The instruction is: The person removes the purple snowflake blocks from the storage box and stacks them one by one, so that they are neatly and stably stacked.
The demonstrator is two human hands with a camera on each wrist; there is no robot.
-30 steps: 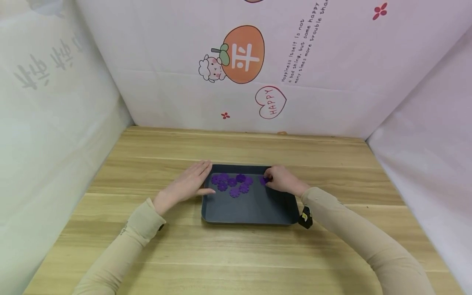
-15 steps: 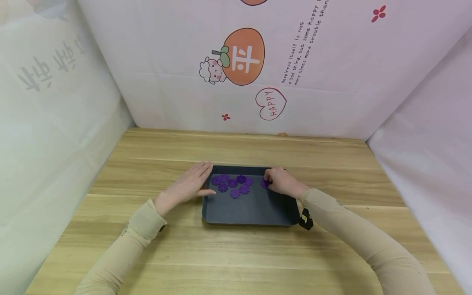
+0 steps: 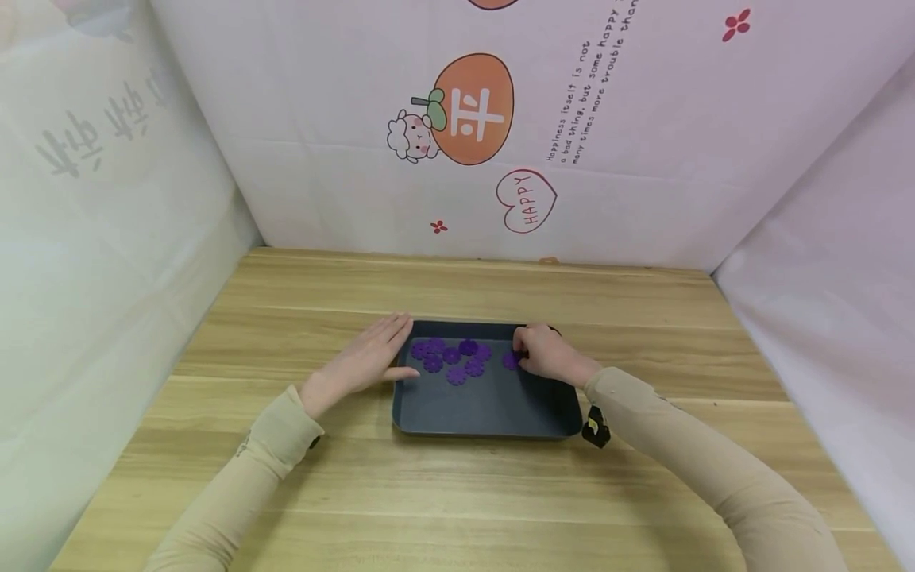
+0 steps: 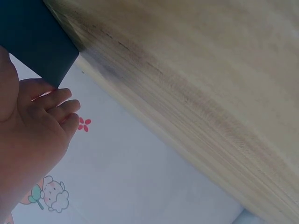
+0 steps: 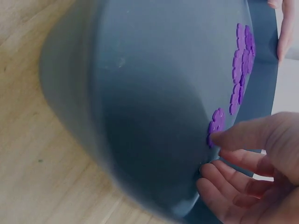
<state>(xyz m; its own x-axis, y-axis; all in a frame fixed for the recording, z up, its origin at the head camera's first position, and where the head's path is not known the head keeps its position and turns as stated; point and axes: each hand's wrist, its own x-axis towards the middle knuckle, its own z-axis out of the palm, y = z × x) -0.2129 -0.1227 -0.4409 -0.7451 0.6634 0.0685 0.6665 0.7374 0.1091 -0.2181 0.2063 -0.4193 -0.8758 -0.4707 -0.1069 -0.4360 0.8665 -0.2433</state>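
Note:
A dark grey tray [image 3: 457, 417] lies on the wooden table, with several purple notched plastic discs [image 3: 456, 375] gathered toward its back left. Fingers extended and thumb apart, my left hand [image 3: 368, 353] rests at the tray's left rim; the left wrist view shows its fingers [image 4: 58, 112] by the tray's corner. My right hand [image 3: 546, 353] is inside the tray at the back right. Its thumb and forefinger pinch one separate purple disc [image 5: 216, 122], which the thumb partly covers in the right wrist view. The disc's right side is hidden in the head view.
White printed sheets [image 3: 343, 159] hang behind and on both sides of the wooden table [image 3: 457, 492]. A black wrist device [image 3: 596, 427] sits under the right cuff beside the tray's front right corner.
My right hand and its purple disc have shifted slightly toward the front of the tray, and more of the disc shows left of the fingertips. The left hand stays at the rim.

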